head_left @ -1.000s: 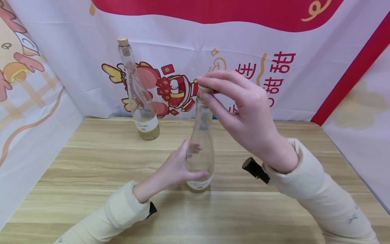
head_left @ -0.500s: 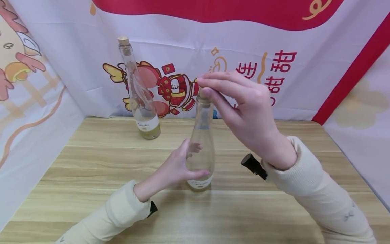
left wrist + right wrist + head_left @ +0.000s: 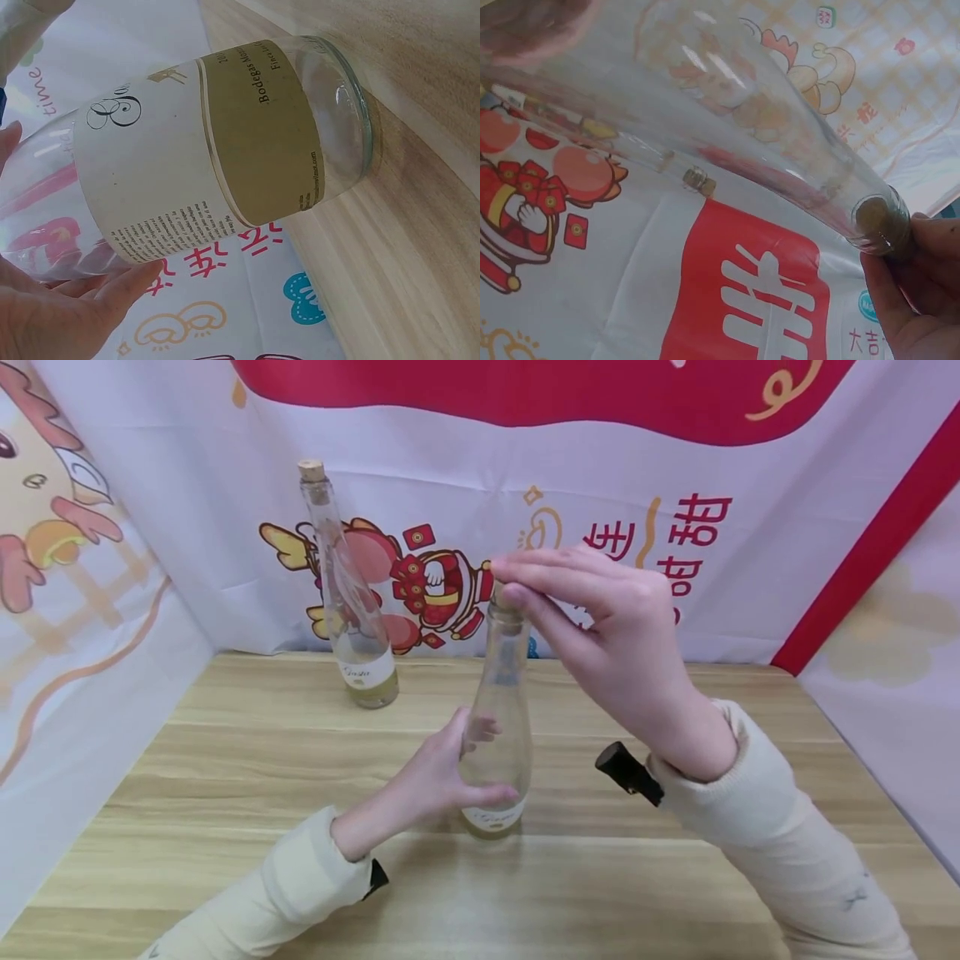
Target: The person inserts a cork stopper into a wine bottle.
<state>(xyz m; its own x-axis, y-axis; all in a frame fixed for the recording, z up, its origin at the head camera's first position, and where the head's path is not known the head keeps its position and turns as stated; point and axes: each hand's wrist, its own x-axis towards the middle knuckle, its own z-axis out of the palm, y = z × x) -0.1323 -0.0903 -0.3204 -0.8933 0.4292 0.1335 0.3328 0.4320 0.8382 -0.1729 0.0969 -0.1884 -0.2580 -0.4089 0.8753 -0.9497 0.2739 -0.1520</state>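
Note:
A clear glass bottle (image 3: 495,727) with a white label stands upright on the table. My left hand (image 3: 435,768) grips its body from the left side, thumb across the front just above the label. In the left wrist view the label (image 3: 157,157) shows white and olive parts. At the top, my right hand (image 3: 615,618) pinches a cork (image 3: 501,597) between thumb and fingers. In the right wrist view this cork (image 3: 883,223) sits in the bottle's mouth, partly covered by the fingertips. Some pale liquid appears at the bottle's base in the head view.
A second corked bottle (image 3: 363,652) with a similar label stands at the back left of the wooden table (image 3: 247,760). Behind the table hangs a printed white and red cloth (image 3: 450,460). More printed cloth closes off both sides.
My right thumb has shifted up along the cork, and the fingers now cover more of its top. My left hand keeps its grip on the bottle. The head view has tilted slightly upward.

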